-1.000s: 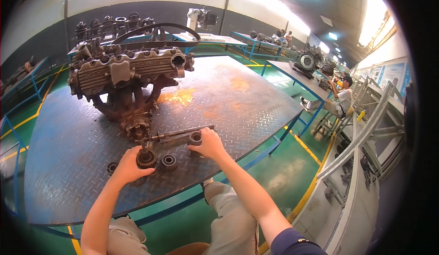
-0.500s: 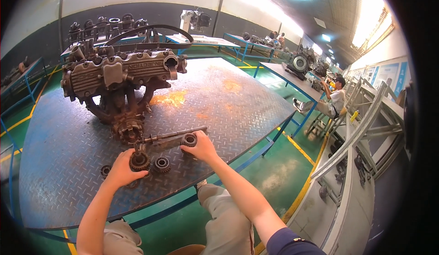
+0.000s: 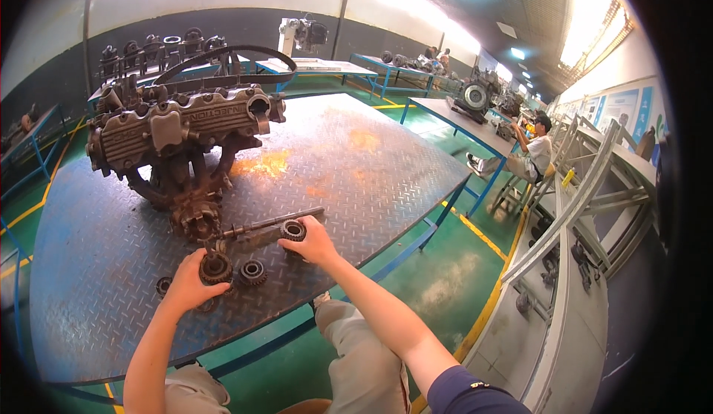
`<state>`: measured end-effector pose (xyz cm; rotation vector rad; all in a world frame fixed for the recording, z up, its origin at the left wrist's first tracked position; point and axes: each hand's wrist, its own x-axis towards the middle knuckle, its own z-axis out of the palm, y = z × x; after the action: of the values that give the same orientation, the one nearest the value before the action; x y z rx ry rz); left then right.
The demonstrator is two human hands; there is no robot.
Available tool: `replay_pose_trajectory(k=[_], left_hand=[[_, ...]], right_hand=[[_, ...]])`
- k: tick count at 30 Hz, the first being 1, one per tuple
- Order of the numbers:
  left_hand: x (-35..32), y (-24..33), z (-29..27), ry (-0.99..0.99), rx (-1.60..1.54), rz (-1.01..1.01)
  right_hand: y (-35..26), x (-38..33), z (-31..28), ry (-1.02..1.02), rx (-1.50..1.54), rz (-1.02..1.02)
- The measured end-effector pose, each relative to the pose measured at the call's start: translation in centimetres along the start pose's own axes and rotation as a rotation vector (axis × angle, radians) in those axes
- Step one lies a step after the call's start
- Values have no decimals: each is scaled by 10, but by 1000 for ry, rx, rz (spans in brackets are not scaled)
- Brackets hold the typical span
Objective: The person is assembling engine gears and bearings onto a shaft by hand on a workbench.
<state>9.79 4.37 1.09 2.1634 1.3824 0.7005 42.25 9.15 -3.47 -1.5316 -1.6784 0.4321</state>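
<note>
Worn blue diamond-plate steel tops the counter [image 3: 356,169] in the head view, with orange stains [image 3: 260,164] toward its far side. Close to the near edge, the left hand [image 3: 189,286] has its thumb and fingers clamped around a dark steel toothed gear with a raised centre [image 3: 215,270]. Well apart from it, farther along that edge toward the right corner, the right hand [image 3: 316,242] grips a dark ring-shaped steel gear with an open bore [image 3: 292,230]. Between the hands, a loose round steel gear [image 3: 253,272] lies flat, bore upward. A small dark metal ring [image 3: 163,287] sits just left of the left hand; another dark round part [image 3: 206,305] shows beneath that hand, mostly hidden.

On the far side of the gears lies a long, slender grey metal shaft [image 3: 276,222], its right end past the right fingertips. Toward the far left corner stands a brown-grey metal engine [image 3: 178,128]. Beyond the right edge, a co-worker [image 3: 536,150] sits at another blue-framed table [image 3: 468,126].
</note>
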Motion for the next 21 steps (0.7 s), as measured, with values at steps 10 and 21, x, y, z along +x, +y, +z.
replay_pose_trajectory(k=[10, 21], left_hand=[[-3, 4, -2, -22, -9, -62], [-3, -3, 3, 59, -4, 26]], right_hand=[[-11, -6, -11, 3, -85, -139], [-1, 2, -17, -32, -26, -107]])
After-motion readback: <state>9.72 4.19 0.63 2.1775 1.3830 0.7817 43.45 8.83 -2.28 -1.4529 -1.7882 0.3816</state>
